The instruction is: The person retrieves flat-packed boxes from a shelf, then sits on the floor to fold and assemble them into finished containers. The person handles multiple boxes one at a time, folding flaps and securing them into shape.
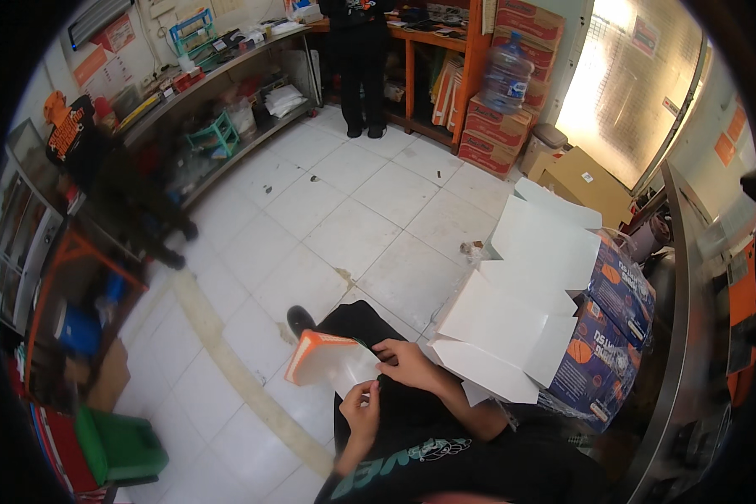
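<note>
An orange-and-white piece of thin card [338, 359], bent into an open box-like shape with its pale inside up, is held over my lap. My left hand [360, 413] pinches its near edge with the fingertips. My right hand [407, 364] has its fingers closed at the card's right-hand corner, close to the left fingertips. A small dark green bit shows by the fingers; what it is I cannot make out. Close to my right forearm lie opened white cardboard boxes [512, 311] with flaps spread, on top of dark blue printed packs [598, 357] in clear plastic.
A metal counter [672, 336] runs along the right side. Brown cartons [494, 134] and a water jug [506, 76] stand at the back. One person [357, 59] stands at the far shelf, another [113, 168] at the left. A green bin [122, 445] sits at lower left.
</note>
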`<act>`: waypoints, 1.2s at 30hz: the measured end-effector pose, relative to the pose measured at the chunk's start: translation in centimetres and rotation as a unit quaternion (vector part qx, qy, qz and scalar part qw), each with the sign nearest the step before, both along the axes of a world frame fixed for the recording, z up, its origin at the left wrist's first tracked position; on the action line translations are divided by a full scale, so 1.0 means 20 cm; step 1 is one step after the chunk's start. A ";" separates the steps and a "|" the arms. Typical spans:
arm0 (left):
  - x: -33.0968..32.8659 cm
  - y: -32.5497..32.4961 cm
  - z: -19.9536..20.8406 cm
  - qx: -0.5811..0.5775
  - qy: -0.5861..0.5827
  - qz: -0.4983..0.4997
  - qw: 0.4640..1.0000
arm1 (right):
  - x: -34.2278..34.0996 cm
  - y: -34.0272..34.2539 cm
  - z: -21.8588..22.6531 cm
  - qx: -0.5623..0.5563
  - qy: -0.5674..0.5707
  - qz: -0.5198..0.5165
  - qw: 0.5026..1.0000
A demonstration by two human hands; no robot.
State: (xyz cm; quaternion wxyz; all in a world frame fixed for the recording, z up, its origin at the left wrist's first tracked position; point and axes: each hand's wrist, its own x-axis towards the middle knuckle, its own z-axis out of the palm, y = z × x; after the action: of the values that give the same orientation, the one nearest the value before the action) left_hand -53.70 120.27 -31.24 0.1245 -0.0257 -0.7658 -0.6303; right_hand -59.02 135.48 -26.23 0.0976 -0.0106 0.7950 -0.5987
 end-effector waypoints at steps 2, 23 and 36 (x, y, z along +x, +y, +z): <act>0.02 0.01 -0.04 0.013 -0.017 -0.008 1.000 | -0.01 0.02 -0.03 0.056 0.004 -0.009 0.998; 0.02 -0.05 -0.18 0.445 -0.312 -0.095 0.834 | -0.02 -0.01 -0.08 0.015 -0.073 0.084 0.994; 0.03 -0.12 0.03 0.411 -0.266 -0.130 0.862 | 0.03 -0.04 -0.05 0.200 0.073 0.024 0.977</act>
State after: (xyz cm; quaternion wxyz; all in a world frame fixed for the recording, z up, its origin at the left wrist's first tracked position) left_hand -53.07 117.95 -30.72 -0.1681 0.0970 -0.4310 -0.8812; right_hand -58.51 134.61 -27.25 0.0541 -0.0533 0.9033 -0.4223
